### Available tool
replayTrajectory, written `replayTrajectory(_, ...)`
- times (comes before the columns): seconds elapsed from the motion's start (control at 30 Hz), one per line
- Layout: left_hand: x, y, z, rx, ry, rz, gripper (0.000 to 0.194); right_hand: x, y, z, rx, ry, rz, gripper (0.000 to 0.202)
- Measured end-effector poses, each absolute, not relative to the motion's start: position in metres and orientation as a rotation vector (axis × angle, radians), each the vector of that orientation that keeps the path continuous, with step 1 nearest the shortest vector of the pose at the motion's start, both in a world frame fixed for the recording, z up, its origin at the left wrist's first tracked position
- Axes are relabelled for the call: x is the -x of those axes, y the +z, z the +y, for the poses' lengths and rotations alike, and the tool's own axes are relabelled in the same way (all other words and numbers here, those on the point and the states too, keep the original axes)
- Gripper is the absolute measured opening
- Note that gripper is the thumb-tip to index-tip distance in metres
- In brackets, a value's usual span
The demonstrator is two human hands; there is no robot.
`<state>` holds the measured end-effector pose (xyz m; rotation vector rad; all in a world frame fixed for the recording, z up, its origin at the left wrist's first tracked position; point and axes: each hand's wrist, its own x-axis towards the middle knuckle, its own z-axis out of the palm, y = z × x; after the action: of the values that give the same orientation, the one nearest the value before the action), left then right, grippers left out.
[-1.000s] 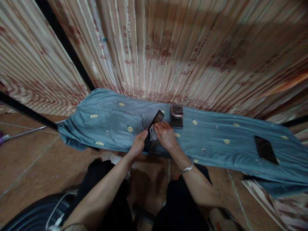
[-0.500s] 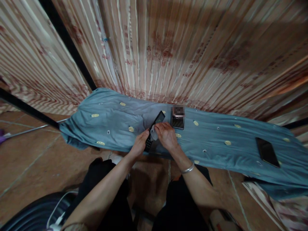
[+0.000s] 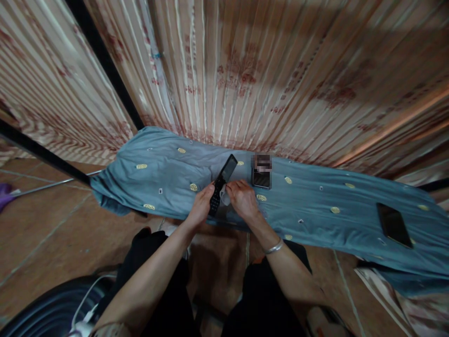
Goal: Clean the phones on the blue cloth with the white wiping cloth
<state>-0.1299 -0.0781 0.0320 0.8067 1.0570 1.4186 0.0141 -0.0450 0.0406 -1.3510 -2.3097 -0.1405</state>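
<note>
A black flip phone [image 3: 227, 168], unfolded with its screen and keypad showing, is tilted above the blue cloth. My left hand [image 3: 202, 204] grips it by the left edge of the keypad half. In my right hand [image 3: 241, 197] a small pale wipe [image 3: 224, 195] is pinched between the fingertips, close beside the phone's right edge. Whether the wipe touches the phone I cannot tell. Just beyond my right hand lies a dark phone-like device [image 3: 261, 179], its upper part blurred out.
Blue patterned cloth [image 3: 168, 175] covers the long narrow surface. A black smartphone [image 3: 394, 224] lies at its right end. Striped curtains [image 3: 245, 107] hang behind, with a dark pole [image 3: 108, 70] at the left. A black ribbed round object [image 3: 45, 309] stands at the lower left.
My right hand with the wipe has drawn back from the keypad toward the phone's right edge, uncovering more of the phone. The phone has shifted slightly up and left.
</note>
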Motion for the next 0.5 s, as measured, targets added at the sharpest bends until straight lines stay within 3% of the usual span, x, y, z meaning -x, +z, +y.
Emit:
replayTrajectory(0.27, 0.124, 0.022, -0.078, -0.845, 1.389, 1.033, 0.054, -0.013, 0.047, -0.048, 1.265, -0.147, -2.282, 0.025)
replayTrajectory(0.5, 0.126, 0.028, -0.078, -0.82, 1.409, 1.018, 0.063, -0.013, 0.045, -0.045, 1.315, -0.061, -2.281, 0.025)
